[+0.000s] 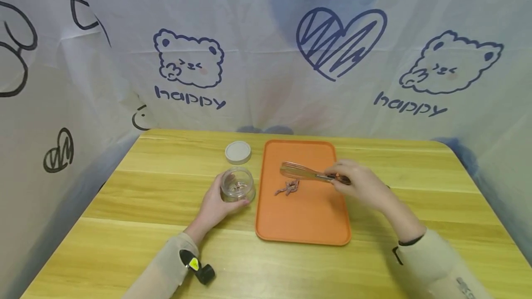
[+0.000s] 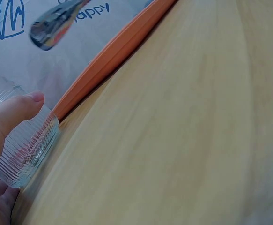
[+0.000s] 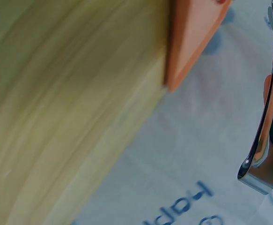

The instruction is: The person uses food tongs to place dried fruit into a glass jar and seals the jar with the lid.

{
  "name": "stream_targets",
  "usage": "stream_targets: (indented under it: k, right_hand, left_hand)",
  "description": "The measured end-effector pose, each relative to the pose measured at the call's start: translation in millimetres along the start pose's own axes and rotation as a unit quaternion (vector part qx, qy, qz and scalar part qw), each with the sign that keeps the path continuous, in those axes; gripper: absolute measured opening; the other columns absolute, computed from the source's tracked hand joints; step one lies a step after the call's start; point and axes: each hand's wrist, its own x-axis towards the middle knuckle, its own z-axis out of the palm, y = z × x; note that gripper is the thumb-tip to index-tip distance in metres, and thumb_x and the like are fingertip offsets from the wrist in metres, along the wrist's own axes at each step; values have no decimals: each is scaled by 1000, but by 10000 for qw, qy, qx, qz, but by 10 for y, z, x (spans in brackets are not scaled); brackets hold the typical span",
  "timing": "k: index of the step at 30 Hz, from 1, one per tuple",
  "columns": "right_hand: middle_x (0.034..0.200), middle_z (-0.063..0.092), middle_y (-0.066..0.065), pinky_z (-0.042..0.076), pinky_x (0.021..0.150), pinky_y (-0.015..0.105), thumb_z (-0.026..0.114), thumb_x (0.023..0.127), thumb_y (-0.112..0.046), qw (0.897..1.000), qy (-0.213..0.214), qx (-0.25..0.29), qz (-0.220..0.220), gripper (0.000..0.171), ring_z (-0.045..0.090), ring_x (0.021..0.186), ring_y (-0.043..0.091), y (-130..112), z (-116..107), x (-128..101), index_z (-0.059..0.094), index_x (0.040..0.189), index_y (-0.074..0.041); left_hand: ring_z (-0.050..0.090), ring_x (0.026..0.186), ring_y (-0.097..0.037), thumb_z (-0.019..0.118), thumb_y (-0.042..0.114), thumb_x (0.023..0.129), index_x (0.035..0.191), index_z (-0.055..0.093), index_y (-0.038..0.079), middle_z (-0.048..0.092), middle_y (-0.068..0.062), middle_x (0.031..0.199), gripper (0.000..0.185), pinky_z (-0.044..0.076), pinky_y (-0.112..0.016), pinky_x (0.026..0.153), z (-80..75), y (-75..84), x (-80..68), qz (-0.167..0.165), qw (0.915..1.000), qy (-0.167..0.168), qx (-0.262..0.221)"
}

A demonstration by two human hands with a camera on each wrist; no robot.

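My left hand [image 1: 217,203] grips a clear ribbed glass jar [image 1: 238,183] that stands without a lid left of the orange tray. A few small brownish pieces show at its bottom, and in the left wrist view the thumb lies across the jar's side. Over the tray, my right hand [image 1: 359,182] holds metal tongs [image 1: 301,171] with dark grips, their tips pointing left toward the jar. Just below the tips, in the head view, a small heap of thin brownish strips [image 1: 289,188] lies on the tray. In the right wrist view the tongs' bent end [image 3: 260,176] shows.
The orange tray [image 1: 301,225] lies lengthwise on the wooden table [image 1: 174,202]. Behind the jar rests a round whitish lid [image 1: 238,152]. A cloth [image 1: 257,73] with drawn bears and hearts hangs behind the table's far edge.
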Motion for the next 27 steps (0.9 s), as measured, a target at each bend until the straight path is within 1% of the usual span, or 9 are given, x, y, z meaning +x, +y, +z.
stream_targets:
  k: [3, 8, 12, 16, 21, 23, 27]
  right_hand:
    - [89, 57, -3, 44, 55, 25, 68, 86, -4, 9999, -33, 16, 150, 21, 47, 69, 11, 147, -35, -62, 70, 106, -9]
    - [89, 58, -3, 44, 55, 24, 68, 86, -4, 9995, -197, 68, 227, 20, 48, 68, 10, 334, -54, -119, 71, 105, -8]
    - [90, 59, -1, 45, 55, 25, 69, 85, -3, 9991, -319, 110, 249, 21, 49, 69, 11, 423, -49, -131, 71, 105, -8]
    - [95, 61, 1, 47, 58, 26, 70, 85, -4, 9984, -491, 73, 284, 23, 51, 72, 10, 486, -49, -117, 70, 108, -9]
    - [98, 62, 3, 49, 61, 28, 71, 83, -2, 9983, -562, -113, 117, 25, 54, 77, 11, 531, -52, -85, 70, 108, -8]
    - [99, 63, 4, 50, 63, 30, 71, 83, -2, 9983, -559, -191, -1, 25, 56, 79, 14, 541, -46, -69, 70, 107, -7]
    - [102, 63, 5, 51, 69, 36, 72, 83, -3, 9980, -560, -284, -92, 24, 59, 88, 20, 552, -25, -25, 70, 107, -7]
  left_hand:
    - [45, 126, -27, 90, 29, 63, 141, 38, 10, 51, -10, 136, 96, 32, -43, 108, -5, 0, -7, -6, 10000, -6, 4]
    - [45, 125, -28, 90, 28, 64, 141, 38, 10, 51, -11, 135, 95, 32, -44, 108, -5, 11, -16, -29, 10000, -12, -12]
    - [45, 126, -27, 90, 28, 64, 141, 37, 10, 51, -10, 136, 96, 32, -43, 109, -6, 19, -13, -63, 10000, -36, -19]
    - [45, 126, -27, 90, 29, 63, 141, 37, 11, 51, -9, 136, 96, 32, -43, 109, -4, 19, -6, -90, 10000, -35, -2]
    - [45, 126, -27, 90, 29, 64, 141, 38, 10, 51, -9, 136, 96, 32, -43, 109, -1, 11, -3, -85, 10000, -16, -7]
    - [45, 125, -27, 90, 29, 63, 141, 38, 9, 51, -9, 135, 95, 32, -43, 109, -1, 10, -3, -71, 10000, -2, -7]
    - [45, 125, -27, 90, 29, 63, 140, 38, 9, 52, -10, 135, 95, 31, -43, 109, -3, 9, -3, -51, 10000, 22, 1]
